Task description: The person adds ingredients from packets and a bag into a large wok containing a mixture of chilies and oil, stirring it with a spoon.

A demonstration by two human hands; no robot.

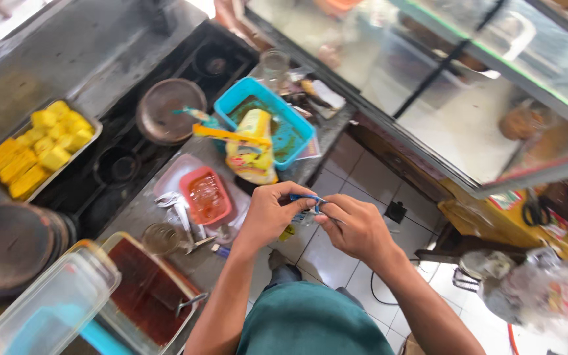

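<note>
My left hand (269,213) and my right hand (356,227) meet in front of me over the tiled floor, both pinching a small blue-and-white plastic sachet (307,202) between fingertips. The sachet is stretched between the two hands. Just beyond them, on the counter edge, a yellow packet (251,154) leans out of a blue plastic basket (297,125). A small red tub (206,196) sits on a white tray (172,174) to the left of my left hand.
A metal tray of yellow blocks (37,148) lies at far left by a black stove (126,164). A round metal lid (164,110), a dark sauce container (146,289), a clear lidded box (47,306) and spoons (182,213) crowd the counter. A glass display case (455,85) stands at right.
</note>
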